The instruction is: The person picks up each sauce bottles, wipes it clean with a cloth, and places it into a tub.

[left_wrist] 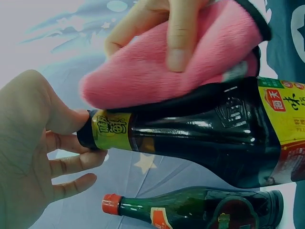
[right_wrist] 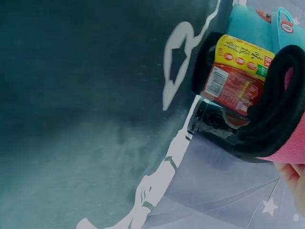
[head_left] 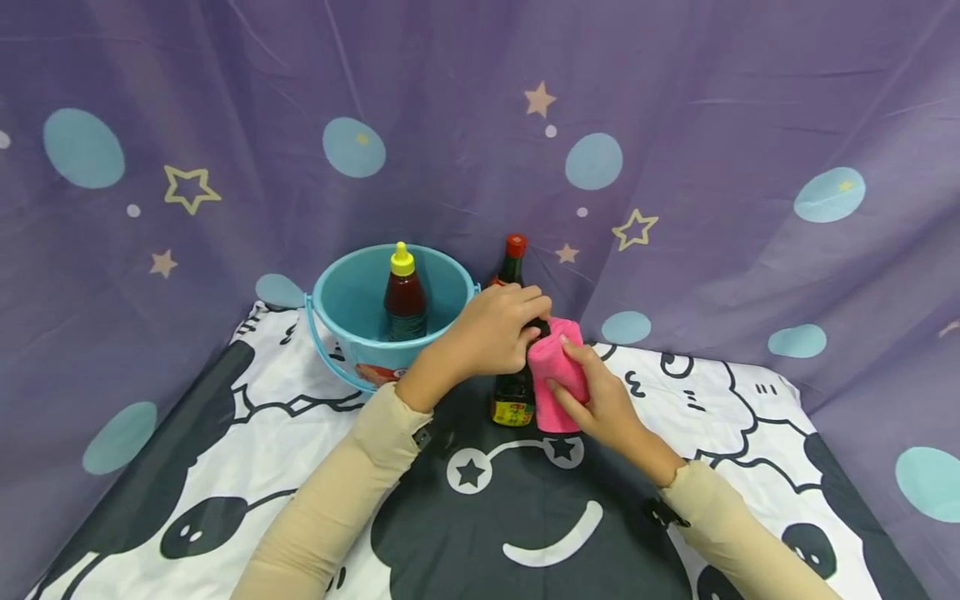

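My left hand (head_left: 495,332) pinches the black cap (left_wrist: 86,130) of a dark soy sauce bottle (left_wrist: 200,138) between thumb and fingers. The bottle stands on the patterned cloth, its yellow label (head_left: 513,413) showing low down. My right hand (head_left: 600,404) grips a folded pink towel (head_left: 557,379) with black edging and holds it against the bottle's side, near neck and shoulder. In the right wrist view the towel's black edge (right_wrist: 274,112) hangs beside the bottle's yellow and red label (right_wrist: 238,71). Part of the bottle is hidden behind hand and towel.
Behind the soy sauce bottle stands a green glass bottle (left_wrist: 186,207) with a red cap (head_left: 516,245). To the left is a blue bucket (head_left: 337,321) holding a brown sauce bottle (head_left: 406,296) with a yellow nozzle cap. A purple curtain (head_left: 465,192) hangs behind.
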`<act>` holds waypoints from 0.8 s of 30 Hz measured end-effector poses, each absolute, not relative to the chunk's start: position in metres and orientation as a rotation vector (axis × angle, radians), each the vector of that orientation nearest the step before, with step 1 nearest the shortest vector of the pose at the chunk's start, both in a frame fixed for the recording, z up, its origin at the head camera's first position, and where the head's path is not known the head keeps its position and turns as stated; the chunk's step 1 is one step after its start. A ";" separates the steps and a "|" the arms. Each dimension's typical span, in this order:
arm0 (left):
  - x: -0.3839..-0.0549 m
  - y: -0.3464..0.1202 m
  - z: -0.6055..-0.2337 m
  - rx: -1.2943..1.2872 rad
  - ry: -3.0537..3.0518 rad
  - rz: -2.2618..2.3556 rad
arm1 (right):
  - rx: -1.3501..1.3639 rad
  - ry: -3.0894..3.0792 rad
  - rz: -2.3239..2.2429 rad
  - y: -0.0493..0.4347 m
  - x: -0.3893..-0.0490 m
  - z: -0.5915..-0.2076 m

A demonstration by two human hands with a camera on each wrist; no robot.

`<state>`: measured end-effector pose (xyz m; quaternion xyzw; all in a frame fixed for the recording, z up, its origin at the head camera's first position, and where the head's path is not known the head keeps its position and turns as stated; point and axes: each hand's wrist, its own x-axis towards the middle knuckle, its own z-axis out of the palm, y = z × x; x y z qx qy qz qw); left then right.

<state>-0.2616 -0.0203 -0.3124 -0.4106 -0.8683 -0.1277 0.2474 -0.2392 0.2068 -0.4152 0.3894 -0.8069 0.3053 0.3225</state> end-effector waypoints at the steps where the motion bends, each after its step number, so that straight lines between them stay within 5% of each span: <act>1: -0.261 -0.021 -0.313 -1.114 -2.371 -0.345 | 1.029 -2.140 0.789 0.207 -0.238 -0.417; 24: -0.258 -0.024 -0.312 -1.116 -2.370 -0.249 | 1.065 -2.290 0.641 0.212 -0.246 -0.421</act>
